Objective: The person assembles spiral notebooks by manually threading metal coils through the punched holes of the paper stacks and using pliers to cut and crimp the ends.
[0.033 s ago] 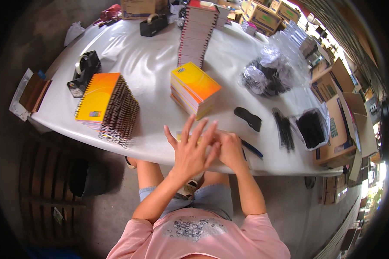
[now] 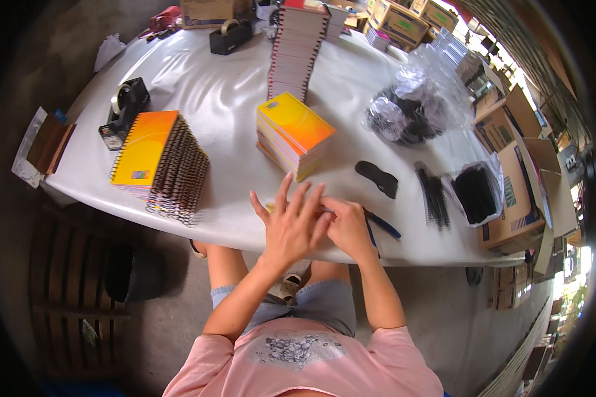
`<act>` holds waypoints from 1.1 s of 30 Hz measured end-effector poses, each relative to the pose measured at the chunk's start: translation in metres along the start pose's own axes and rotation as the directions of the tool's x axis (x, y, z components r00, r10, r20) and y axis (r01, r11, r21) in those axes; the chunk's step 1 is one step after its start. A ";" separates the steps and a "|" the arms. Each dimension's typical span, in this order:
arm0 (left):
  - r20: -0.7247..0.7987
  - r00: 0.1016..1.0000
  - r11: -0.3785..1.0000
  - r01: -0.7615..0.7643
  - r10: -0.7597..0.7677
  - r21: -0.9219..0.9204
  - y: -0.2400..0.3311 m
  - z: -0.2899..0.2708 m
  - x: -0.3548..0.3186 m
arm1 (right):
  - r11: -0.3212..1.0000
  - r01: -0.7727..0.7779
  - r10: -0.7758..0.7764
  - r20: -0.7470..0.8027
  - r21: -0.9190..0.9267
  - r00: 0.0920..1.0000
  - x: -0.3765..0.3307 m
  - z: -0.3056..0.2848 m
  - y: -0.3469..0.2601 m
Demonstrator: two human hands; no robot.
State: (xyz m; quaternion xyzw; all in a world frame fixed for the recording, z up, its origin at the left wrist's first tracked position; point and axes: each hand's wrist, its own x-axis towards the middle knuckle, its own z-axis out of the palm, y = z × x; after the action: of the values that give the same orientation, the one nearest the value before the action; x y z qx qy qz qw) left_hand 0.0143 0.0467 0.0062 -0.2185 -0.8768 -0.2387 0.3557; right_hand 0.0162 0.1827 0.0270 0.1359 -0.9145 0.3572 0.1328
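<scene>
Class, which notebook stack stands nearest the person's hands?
The middle yellow-orange stack, just beyond the left hand; the coil-bound stack stands farther left, the tall red-topped stack farther back.

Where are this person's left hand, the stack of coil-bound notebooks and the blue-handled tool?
Left hand (image 2: 287, 228): head view, back of the hand.
Stack of coil-bound notebooks (image 2: 146, 147): head view, top cover.
Blue-handled tool (image 2: 387, 227): head view, one handle.

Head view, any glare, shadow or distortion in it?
Head view: overexposed daylight along the right rim; pale sheen on the glossy white table, its near edge looking bowed; deep shadow around the black, open-topped bin at lower left.
</scene>
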 end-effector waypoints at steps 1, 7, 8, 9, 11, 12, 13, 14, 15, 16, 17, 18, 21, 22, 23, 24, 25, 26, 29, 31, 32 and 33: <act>0.020 0.999 0.999 0.033 -0.033 0.010 -0.005 0.015 -0.007 | 0.999 -0.048 0.048 0.031 -0.009 0.998 -0.002 -0.006 0.003; -0.009 0.982 0.981 0.190 -0.190 -0.031 0.001 0.021 -0.005 | 0.879 -0.420 0.344 -0.309 -0.227 0.887 -0.008 -0.113 0.099; -0.013 0.983 0.982 0.184 -0.185 -0.051 0.012 0.030 -0.002 | 0.713 -0.569 0.335 -0.512 -0.411 0.791 -0.017 -0.132 0.146; -0.024 0.973 0.972 0.230 -0.231 -0.041 0.018 0.035 0.000 | 0.564 -0.659 0.390 -0.542 -0.498 0.744 -0.022 -0.138 0.173; -0.070 0.955 0.957 0.289 -0.289 -0.013 0.016 0.042 0.001 | 0.366 -0.672 0.398 -0.545 -0.644 0.739 -0.027 -0.131 0.201; -0.099 0.962 0.967 0.255 -0.256 -0.030 0.008 0.044 -0.002 | 0.327 -0.618 0.363 -0.509 -0.714 0.780 -0.024 -0.125 0.203; -0.127 0.967 0.975 0.218 -0.222 -0.046 0.003 0.045 -0.003 | 0.351 -0.603 0.337 -0.504 -0.716 0.795 -0.018 -0.129 0.204; -0.142 0.964 0.974 0.223 -0.226 -0.035 0.003 0.044 -0.004 | 0.379 -0.573 0.413 -0.422 -0.726 0.807 -0.017 -0.137 0.201; -0.124 0.971 0.979 0.205 -0.206 -0.017 0.001 0.042 -0.005 | 0.414 -0.542 0.483 -0.328 -0.731 0.811 -0.013 -0.142 0.195; -0.104 0.977 0.983 0.186 -0.185 -0.001 0.000 0.040 -0.005 | 0.429 -0.579 0.504 -0.348 -0.693 0.790 -0.009 -0.148 0.188; -0.142 0.975 0.985 0.169 -0.170 -0.022 -0.002 0.036 -0.006 | 0.451 -0.585 0.490 -0.361 -0.674 0.793 -0.008 -0.152 0.179; -0.149 0.974 0.986 0.169 -0.168 -0.010 -0.003 0.033 -0.004 | 0.473 -0.592 0.476 -0.376 -0.653 0.795 -0.007 -0.155 0.174; -0.099 0.987 0.988 0.117 -0.127 -0.102 -0.004 0.027 -0.001 | 0.509 -0.484 0.326 -0.361 -0.712 0.874 -0.010 -0.161 0.192; -0.100 0.987 0.988 0.114 -0.124 -0.103 -0.006 0.028 -0.002 | 0.550 -0.425 0.198 -0.382 -0.719 0.903 -0.013 -0.162 0.198; -0.112 0.988 0.994 0.100 -0.105 -0.051 -0.009 0.030 -0.006 | 0.568 -0.358 0.126 -0.351 -0.741 0.928 -0.009 -0.158 0.186; -0.123 0.989 0.996 0.086 -0.086 -0.011 -0.010 0.031 -0.009 | 0.568 -0.353 0.127 -0.344 -0.744 0.930 -0.007 -0.156 0.180; -0.121 0.988 0.996 0.092 -0.093 -0.010 -0.009 0.032 -0.009 | 0.566 -0.412 0.245 -0.331 -0.714 0.911 -0.004 -0.155 0.176; -0.153 0.983 0.995 0.097 -0.101 -0.034 -0.008 0.032 -0.008 | 0.551 -0.474 0.362 -0.315 -0.687 0.877 -0.004 -0.155 0.173; -0.154 0.982 0.992 0.097 -0.108 -0.075 -0.006 0.024 -0.003 | 0.404 -0.438 0.528 -0.186 -0.803 0.829 -0.004 -0.156 0.184; -0.131 0.986 0.992 0.092 -0.104 -0.089 -0.006 0.025 -0.002 | 0.429 -0.444 0.421 -0.260 -0.787 0.869 -0.007 -0.160 0.181; -0.147 0.986 0.996 0.072 -0.080 -0.059 -0.009 0.031 -0.006 | 0.456 -0.450 0.319 -0.331 -0.768 0.888 -0.010 -0.160 0.176; -0.160 0.986 0.998 0.051 -0.055 -0.029 -0.009 0.034 -0.008 | 0.455 -0.447 0.320 -0.327 -0.770 0.889 -0.007 -0.159 0.162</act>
State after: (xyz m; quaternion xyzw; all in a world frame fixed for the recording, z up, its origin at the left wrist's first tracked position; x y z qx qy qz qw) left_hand -0.0033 0.0572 -0.0235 -0.1795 -0.8477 -0.2759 0.4160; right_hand -0.0100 0.4087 0.0375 -0.1774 -0.9674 -0.0877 0.1580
